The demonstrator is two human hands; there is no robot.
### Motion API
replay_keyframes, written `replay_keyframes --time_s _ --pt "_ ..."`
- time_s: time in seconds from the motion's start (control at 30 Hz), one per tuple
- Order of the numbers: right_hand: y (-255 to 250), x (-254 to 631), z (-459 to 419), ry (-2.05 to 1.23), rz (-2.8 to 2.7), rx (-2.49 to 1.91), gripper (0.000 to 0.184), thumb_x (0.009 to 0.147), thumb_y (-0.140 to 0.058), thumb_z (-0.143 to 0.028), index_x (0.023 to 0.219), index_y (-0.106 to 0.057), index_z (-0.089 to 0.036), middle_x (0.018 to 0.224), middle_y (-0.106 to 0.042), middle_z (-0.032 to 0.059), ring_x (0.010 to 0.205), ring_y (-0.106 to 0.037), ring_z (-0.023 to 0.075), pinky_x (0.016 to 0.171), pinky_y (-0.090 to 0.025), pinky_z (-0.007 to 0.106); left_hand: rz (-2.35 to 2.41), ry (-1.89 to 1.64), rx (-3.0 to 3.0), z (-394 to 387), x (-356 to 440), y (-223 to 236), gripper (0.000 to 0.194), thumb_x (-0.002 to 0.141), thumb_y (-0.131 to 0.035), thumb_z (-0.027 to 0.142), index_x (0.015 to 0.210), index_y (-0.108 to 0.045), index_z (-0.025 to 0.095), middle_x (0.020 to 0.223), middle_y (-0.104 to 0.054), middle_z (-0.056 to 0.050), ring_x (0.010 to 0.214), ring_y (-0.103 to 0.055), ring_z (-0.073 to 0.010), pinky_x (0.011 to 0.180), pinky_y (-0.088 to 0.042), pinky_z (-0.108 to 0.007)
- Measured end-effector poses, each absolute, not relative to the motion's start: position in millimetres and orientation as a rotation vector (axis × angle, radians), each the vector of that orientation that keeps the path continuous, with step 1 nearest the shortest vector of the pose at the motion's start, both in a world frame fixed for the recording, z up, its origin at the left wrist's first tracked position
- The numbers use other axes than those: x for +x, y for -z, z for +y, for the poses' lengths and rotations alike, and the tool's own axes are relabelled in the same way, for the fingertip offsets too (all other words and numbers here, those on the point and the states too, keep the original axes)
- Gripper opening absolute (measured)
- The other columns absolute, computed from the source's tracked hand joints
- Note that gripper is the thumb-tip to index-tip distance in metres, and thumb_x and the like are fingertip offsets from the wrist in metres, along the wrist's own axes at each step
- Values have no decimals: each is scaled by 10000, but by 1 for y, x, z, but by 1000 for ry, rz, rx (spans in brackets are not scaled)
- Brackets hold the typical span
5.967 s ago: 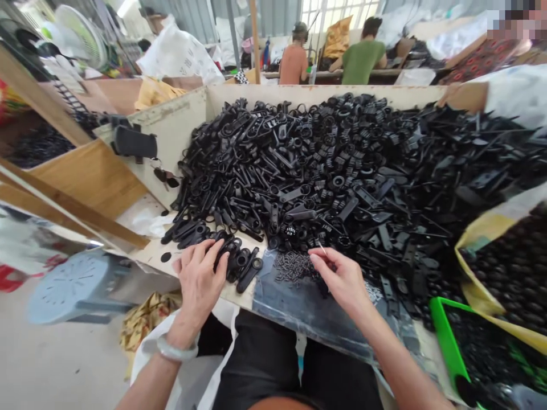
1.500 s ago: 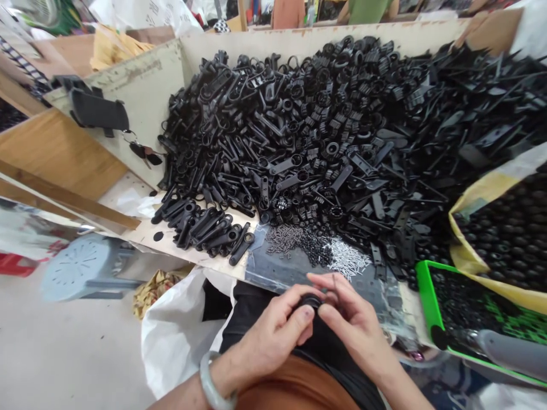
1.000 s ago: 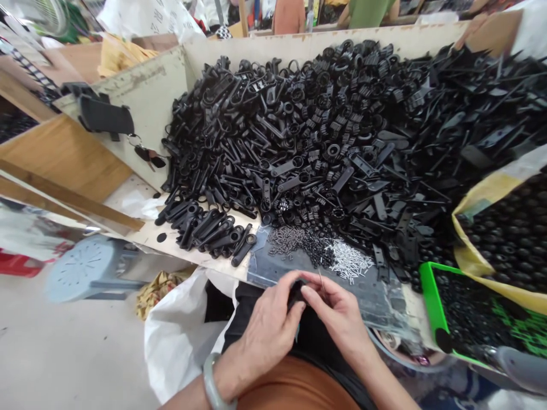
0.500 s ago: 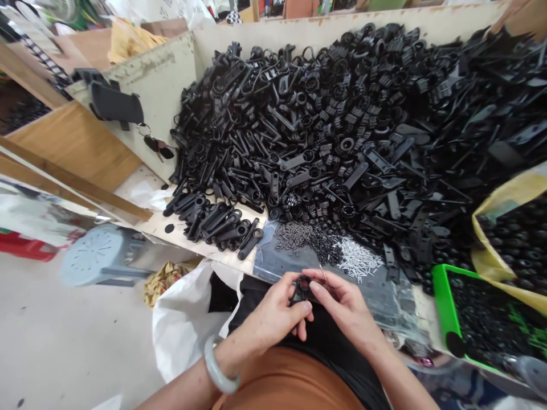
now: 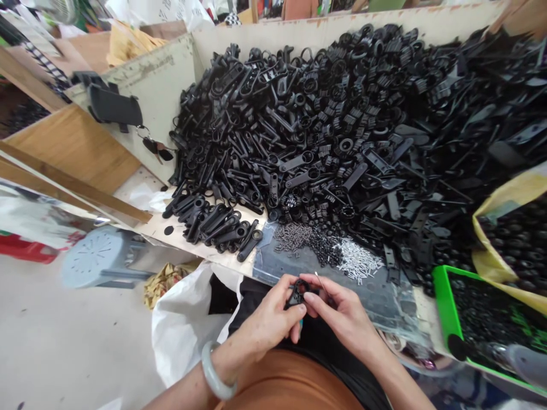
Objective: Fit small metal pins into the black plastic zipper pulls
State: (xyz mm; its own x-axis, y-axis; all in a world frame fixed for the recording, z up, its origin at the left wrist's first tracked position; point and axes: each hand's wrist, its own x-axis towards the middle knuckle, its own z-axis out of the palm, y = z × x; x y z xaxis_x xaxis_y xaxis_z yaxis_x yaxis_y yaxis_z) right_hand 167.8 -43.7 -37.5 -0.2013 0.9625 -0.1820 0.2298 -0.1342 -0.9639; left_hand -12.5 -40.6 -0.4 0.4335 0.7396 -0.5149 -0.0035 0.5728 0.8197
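Left hand (image 5: 273, 317) quit lever row (image 5: 221, 223); met right hand (image 5: 345, 310).

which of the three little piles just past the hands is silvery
The rightmost pile, made of thin, pale pieces; the leftmost pile is dull grey-brown and the middle pile is black.

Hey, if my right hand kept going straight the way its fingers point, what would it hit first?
Most likely the black ringed part in your left hand. Your right hand's fingertips are right at its edge; whether they touch is unclear.
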Motion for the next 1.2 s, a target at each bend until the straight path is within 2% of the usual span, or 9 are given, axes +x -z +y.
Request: replay_keyframes --time_s 0.1,0.2,0.3,0.43,0.57,0.7,0.87,1.0,1.2 --pt "34 166 -44 -1323 -1529 -1387 374 931 -657 -396 1240 -754 -209 651 -664 -12 575 -516 144 555 -437 265 1037 -509 876 -40 -16 0 357 859 -580 266 1203 -516 196 847 -628 26 432 -441 -47 444 -310 -213" --pt "26 169 -39 -1164 -1582 -1402 374 910 -692 -393 1246 -751 -238 850 -733 16 575 -514 128 552 -448 261 1194 -599 1060 -32 -21 -4 341 845 -611 250 1181 -572 212 945 -692 -18 605 -567 -111 535 -398 -234" --pt "20 178 -27 -961 -1529 -1450 315 921 -675 -397 1174 -763 -232 862 -720 13 568 -515 123 562 -457 262 1562 -660 1458 -14 -26 -5 126 865 -630 233 989 -649 226 909 -724 -19 820 -650 -181 711 -432 -275" --pt "17 197 -13 -732 -1525 -1551 221 940 -643 -398 969 -770 -219 681 -625 -19 533 -488 132 547 -432 267 1796 -390 1979 9 -25 6 112 931 -573 223 880 -673 234 756 -719 -12 715 -654 -202 635 -341 -301" --pt "18 209 -13 -613 -1688 -1556 220 988 -584 -375 926 -738 -231 791 -670 8 590 -550 148 594 -454 278 1759 -322 2144 20 -21 18 120 909 -567 175 862 -664 227 733 -723 -27 695 -664 -215 623 -308 -315" --pt "25 207 -18 -546 -1907 -1569 230 1043 -508 -323 964 -706 -236 929 -709 30 789 -678 172 709 -496 272 1727 -334 2155 20 -23 20 145 900 -567 174 771 -617 219 695 -692 -22 669 -636 -202 641 -318 -314" --pt "36 194 -15 -304 -2128 -1607 285 1087 -433 -311 979 -681 -221 944 -715 32 804 -712 161 671 -470 255 1573 -636 1731 12 -26 12 242 925 -594 333 717 -573 211 657 -615 18 629 -560 -149 616 -359 -269" --pt "36 188 -8 -134 -2219 -1691 306 1084 -426 -290 915 -670 -216 872 -694 27 728 -692 154 591 -414 257 1389 -773 1202 0 -21 3 255 879 -653 438 833 -630 188 563 -583 45 492 -478 -106 526 -359 -235" --pt "25 189 -1 -389 -2109 -1721 266 1003 -484 -269 813 -664 -221 819 -680 34 677 -642 164 587 -394 275 1198 -879 672 -14 -8 -6 391 754 -811 496 832 -615 168 508 -567 47 414 -356 -50 410 -197 -187"
